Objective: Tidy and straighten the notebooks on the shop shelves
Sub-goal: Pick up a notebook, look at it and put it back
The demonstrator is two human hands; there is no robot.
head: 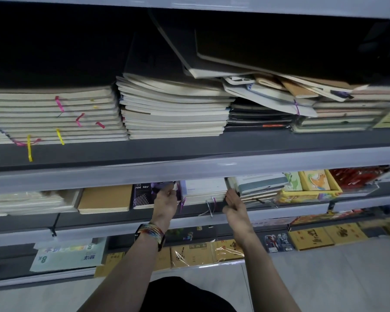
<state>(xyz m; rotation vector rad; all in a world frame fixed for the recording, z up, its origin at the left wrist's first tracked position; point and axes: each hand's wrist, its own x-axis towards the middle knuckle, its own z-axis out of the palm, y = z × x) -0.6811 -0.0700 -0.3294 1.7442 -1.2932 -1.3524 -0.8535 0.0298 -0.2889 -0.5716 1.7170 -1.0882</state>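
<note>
Squaring up the white stack [204, 191], flat on the middle shelf [113, 218], wedged between a dark notebook [143, 195] on its left and a grey stack [260, 185] on its right. Probably light book by book, weightier as a pile. Soft covers and thin spines by the look of it, so likely to bow or fan out if shoved at one corner. Possibly slick where film-wrapped, though too blurred to say. Best taken at both short sides at once, low on the pile, then pressed inward and back as a block rather than lifted. Worth minding the ribbons [212, 206] dangling over the shelf front, which are easy to trap or snag.

Left hand [166, 202]: fingers curled over the right edge of the dark notebook, pinching it just beside the white stack. Right hand [234, 204]: fingers near straight, slipped into the gap and laid against the white stack's right side, with no grip visible. Woven band [151, 231] on the left wrist.

Further left on the same shelf, a kraft notebook [106, 199], lying square already. Further right, a yellow box [311, 188] of small items.

On the upper shelf [189, 149], neat piles with pink and yellow ribbons at left and centre, and a slumped heap [268, 88] at right, tilted and overlapping, clearly still to sort.
</note>
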